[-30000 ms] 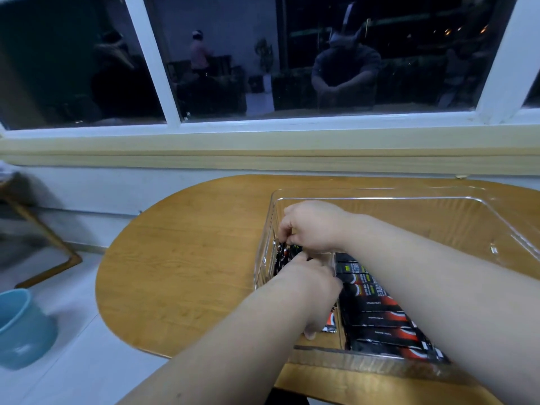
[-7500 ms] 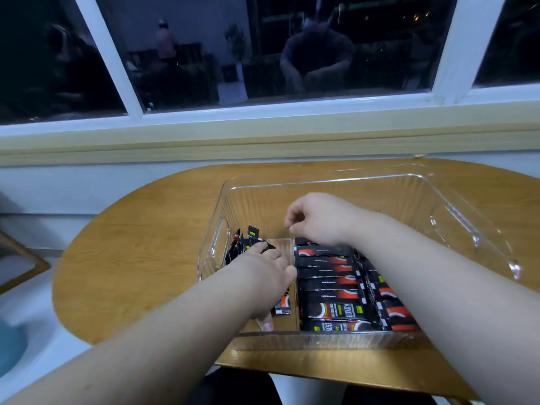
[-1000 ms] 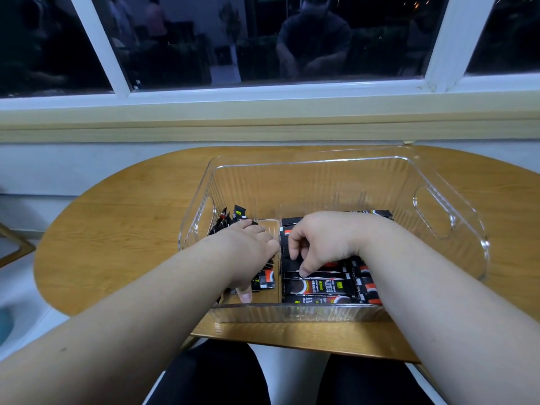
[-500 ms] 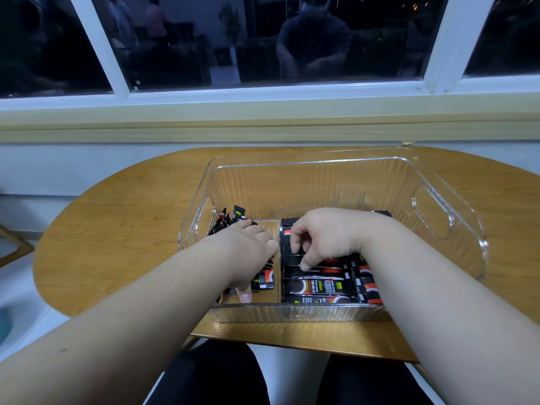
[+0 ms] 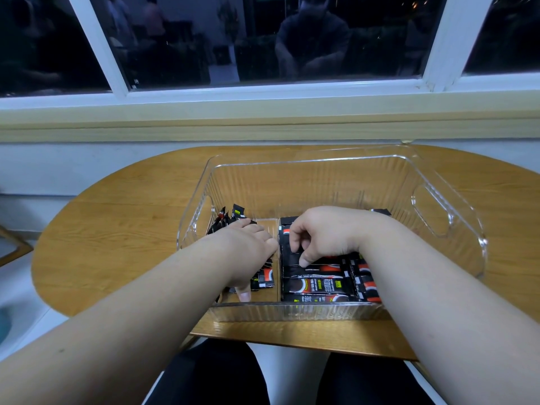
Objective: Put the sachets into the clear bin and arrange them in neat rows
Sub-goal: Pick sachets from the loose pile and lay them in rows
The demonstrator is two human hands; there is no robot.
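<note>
Inside the clear bin, the right hand is pinching a sachet onto the neat rows filling its 5 o'clock corner; the left hand is covering the loose heap at 8 o'clock, its grip hidden from me; that heap is looking like what's left.

Indoor lounge or common rm, night. Evidence: wide white-framed window, dark glass reflecting seated person, other people, sofa-like seats, potted plant. Small oval wood-grain table vs wall under pale sill. Pale floor at left.
</note>
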